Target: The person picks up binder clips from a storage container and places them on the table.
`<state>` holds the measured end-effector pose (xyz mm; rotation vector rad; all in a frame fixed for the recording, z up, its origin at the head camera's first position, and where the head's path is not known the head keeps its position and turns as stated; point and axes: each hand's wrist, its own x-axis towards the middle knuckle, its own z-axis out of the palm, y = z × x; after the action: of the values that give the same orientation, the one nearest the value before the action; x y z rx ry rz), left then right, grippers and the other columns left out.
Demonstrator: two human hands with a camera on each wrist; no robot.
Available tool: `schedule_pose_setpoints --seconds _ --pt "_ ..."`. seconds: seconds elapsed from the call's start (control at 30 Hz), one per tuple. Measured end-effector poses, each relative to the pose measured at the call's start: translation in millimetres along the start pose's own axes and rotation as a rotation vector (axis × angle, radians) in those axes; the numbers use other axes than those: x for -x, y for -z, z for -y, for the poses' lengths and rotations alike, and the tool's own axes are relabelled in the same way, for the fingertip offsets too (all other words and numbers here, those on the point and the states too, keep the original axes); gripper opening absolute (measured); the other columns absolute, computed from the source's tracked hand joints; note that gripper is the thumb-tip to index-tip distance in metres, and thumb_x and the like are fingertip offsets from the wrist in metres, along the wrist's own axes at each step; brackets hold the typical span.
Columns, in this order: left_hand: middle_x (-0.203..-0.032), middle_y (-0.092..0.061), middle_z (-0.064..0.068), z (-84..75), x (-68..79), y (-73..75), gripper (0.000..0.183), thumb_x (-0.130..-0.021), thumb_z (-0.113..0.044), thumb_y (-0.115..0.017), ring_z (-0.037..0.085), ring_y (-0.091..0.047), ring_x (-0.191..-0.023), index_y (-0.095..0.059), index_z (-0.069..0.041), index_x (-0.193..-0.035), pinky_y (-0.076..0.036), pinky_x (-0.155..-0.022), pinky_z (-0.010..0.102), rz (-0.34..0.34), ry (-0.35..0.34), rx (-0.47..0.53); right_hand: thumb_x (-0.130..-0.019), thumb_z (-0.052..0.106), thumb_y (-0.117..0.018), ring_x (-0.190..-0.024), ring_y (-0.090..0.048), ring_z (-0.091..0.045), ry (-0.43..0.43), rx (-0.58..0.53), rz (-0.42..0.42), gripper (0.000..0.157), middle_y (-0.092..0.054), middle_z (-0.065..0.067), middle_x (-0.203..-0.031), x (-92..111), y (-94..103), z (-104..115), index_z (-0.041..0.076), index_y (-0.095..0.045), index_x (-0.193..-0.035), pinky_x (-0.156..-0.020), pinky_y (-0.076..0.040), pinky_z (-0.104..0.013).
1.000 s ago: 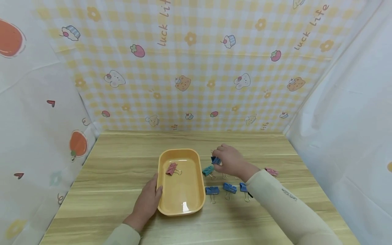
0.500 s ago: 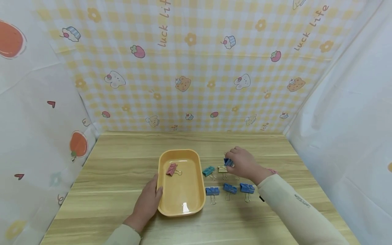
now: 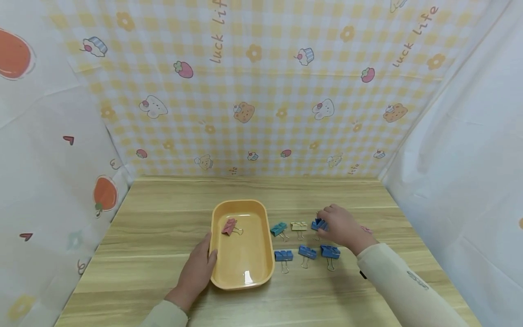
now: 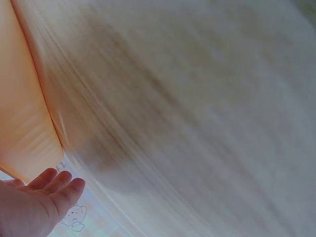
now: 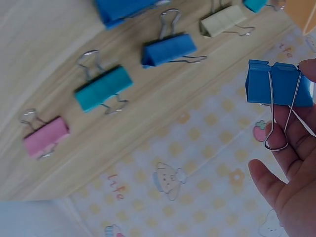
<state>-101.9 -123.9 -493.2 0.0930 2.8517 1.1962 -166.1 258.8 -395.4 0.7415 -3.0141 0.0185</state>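
Observation:
My right hand [image 3: 342, 228] pinches a blue binder clip [image 5: 279, 84] between thumb and fingers, its wire handles hanging down in the right wrist view. Just below that hand, another blue clip [image 5: 170, 49] lies on the table. At its left lie a cream clip [image 3: 299, 226] and a teal clip [image 3: 278, 228]. My left hand [image 3: 196, 268] holds the left rim of a yellow tray [image 3: 242, 287], thumb over the rim. Its other fingers extend along the outer wall in the left wrist view. Inside the tray lies a pink binder clip [image 3: 229, 226].
Nearer the front, a row holds a blue clip [image 3: 283, 255], a second blue clip [image 3: 307, 252] and a third blue clip [image 3: 330, 251]. Further right lie a teal clip [image 5: 103, 89] and a pink clip [image 5: 47, 137]. A patterned cloth [image 3: 261, 91] hangs behind the wooden table [image 3: 155, 227].
My right hand has moved right and slightly nearer with the blue clip, uncovering the cream clip and the front row's right blue clip. My left hand and the tray stay put.

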Motion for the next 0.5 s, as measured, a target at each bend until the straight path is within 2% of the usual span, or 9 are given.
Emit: schedule_pose_setpoints --seconds 0.23,0.5 --pt "-0.149 -0.034 0.029 -0.2 0.6 -0.6 0.060 -0.101 -0.020 -0.047 0.045 -0.033 -0.136 -0.022 0.004 -0.151 -0.029 -0.110 0.058 0.000 0.003 0.008 -0.080 0.024 -0.074 -0.087 -0.056 -0.023 -0.053 0.008 0.030 0.028 -0.067 -0.006 -0.097 11.9 -14.9 -15.4 0.006 -0.068 -0.101 -0.080 -0.051 -0.043" --pt "-0.146 -0.037 0.030 -1.6 0.6 0.6 0.059 -0.101 -0.018 -0.047 0.046 -0.036 -0.134 -0.024 0.006 -0.150 -0.031 -0.109 0.058 -0.015 -0.010 -0.002 -0.080 0.023 -0.077 -0.085 -0.056 -0.022 -0.066 -0.001 0.024 0.027 -0.067 -0.006 -0.096 24.1 -23.4 -25.5 0.006 -0.068 -0.099 -0.077 -0.052 -0.042"
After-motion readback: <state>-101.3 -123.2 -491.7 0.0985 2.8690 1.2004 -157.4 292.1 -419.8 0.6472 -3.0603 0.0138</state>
